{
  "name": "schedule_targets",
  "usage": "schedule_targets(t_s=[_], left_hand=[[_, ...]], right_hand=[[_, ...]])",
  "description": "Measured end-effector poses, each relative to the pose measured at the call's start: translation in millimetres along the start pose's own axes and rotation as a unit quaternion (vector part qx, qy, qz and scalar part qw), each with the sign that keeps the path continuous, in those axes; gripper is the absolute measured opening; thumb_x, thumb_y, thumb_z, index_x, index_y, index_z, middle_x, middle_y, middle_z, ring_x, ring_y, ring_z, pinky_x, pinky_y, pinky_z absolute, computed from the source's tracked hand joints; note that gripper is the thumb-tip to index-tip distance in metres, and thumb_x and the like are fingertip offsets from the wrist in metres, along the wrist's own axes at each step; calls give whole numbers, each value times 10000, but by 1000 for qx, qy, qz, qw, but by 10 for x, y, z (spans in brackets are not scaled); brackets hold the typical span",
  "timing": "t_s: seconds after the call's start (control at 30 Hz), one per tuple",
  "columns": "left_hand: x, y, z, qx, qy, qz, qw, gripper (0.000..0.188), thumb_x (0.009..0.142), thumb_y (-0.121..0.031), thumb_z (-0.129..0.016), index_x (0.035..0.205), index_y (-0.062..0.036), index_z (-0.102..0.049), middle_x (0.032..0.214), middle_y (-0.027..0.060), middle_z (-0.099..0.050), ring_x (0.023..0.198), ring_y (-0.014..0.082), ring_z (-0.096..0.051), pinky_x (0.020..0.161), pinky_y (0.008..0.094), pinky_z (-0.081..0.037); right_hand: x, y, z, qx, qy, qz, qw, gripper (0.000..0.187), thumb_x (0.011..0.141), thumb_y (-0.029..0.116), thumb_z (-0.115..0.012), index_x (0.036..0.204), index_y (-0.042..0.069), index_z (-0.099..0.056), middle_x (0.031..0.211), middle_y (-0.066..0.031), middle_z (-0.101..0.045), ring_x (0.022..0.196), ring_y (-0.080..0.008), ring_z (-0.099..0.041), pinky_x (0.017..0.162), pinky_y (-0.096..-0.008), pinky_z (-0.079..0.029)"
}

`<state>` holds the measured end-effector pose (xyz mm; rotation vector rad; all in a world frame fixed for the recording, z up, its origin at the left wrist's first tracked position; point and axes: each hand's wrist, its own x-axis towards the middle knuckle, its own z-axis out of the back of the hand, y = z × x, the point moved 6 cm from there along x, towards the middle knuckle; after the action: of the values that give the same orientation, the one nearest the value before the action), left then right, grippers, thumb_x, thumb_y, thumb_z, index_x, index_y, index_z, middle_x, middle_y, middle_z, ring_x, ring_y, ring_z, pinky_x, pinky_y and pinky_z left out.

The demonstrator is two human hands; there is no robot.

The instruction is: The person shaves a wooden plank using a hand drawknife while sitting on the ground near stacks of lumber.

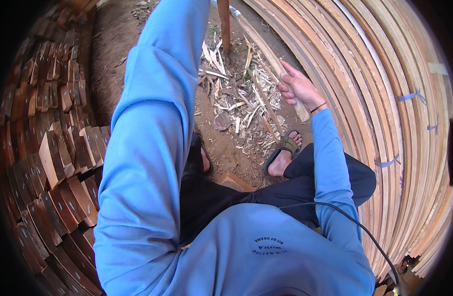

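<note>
My right hand (300,87) is closed around the near end of a long, pale wooden stick (262,43). The stick slants up and left from my grip and leaves at the top edge, so its far end is hidden. A dark band circles my right wrist. My left arm, in a blue sleeve (155,113), stretches forward past the top edge, and the hand on it is out of sight. Close to that sleeve, a narrow brown wooden post (225,29) stands upright.
Wood shavings and splinters (236,93) litter the dirt between my sandalled feet (284,150). Stacked dark planks (54,153), ends toward me, rise on the left. Long pale boards (379,98) lie stacked along the right. A black cable (357,222) crosses my right arm.
</note>
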<state>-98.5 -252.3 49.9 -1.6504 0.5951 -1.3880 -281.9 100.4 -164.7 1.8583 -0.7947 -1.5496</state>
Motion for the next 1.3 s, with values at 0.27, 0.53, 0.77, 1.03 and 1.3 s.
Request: schedule_targets(t_s=[0.27, 0.53, 0.77, 1.03, 1.3], left_hand=[[378, 224, -128, 76, 34, 42, 996, 296, 825, -272, -739, 909, 11, -767, 792, 148, -745, 770, 233, -739, 702, 381, -561], [594, 444, 53, 87, 84, 64, 991, 357, 838, -303, -738, 886, 50, -760, 803, 172, -749, 741, 243, -739, 676, 378, -564], [457, 381, 165, 42, 79, 51, 995, 347, 846, -278, -709, 851, 67, -746, 758, 151, -737, 704, 231, -730, 655, 374, -562], [192, 103, 19, 69, 64, 26, 995, 343, 812, -304, -704, 835, 35, -754, 735, 142, -732, 726, 236, -738, 687, 379, -566], [55, 26, -106, 66, 101, 18, 993, 309, 769, -302, -705, 796, 2, -760, 684, 137, -714, 731, 240, -738, 699, 379, -567]], right_hand=[[205, 246, 261, -17, 27, -4, 999, 633, 1086, 159, -406, 1663, 216, -151, 746, 5, -471, 502, -45, -368, 375, -206, -330], [-21, 310, 225, -68, 20, -18, 997, 638, 1085, 162, -403, 1666, 228, -147, 753, 29, -456, 530, -34, -362, 388, -193, -303], [-471, 40, -284, -18, -10, -55, 998, 664, 1082, 170, -393, 1669, 290, -106, 773, 34, -447, 573, -43, -370, 432, -208, -350], [-284, -616, -924, 12, -44, -18, 999, 668, 1112, 177, -355, 1656, 340, -5, 748, 22, -419, 561, -76, -396, 455, -237, -378], [-480, -508, -669, 111, 4, -58, 992, 684, 1101, 169, -367, 1656, 311, 6, 720, 31, -383, 525, -55, -335, 407, -211, -300]])
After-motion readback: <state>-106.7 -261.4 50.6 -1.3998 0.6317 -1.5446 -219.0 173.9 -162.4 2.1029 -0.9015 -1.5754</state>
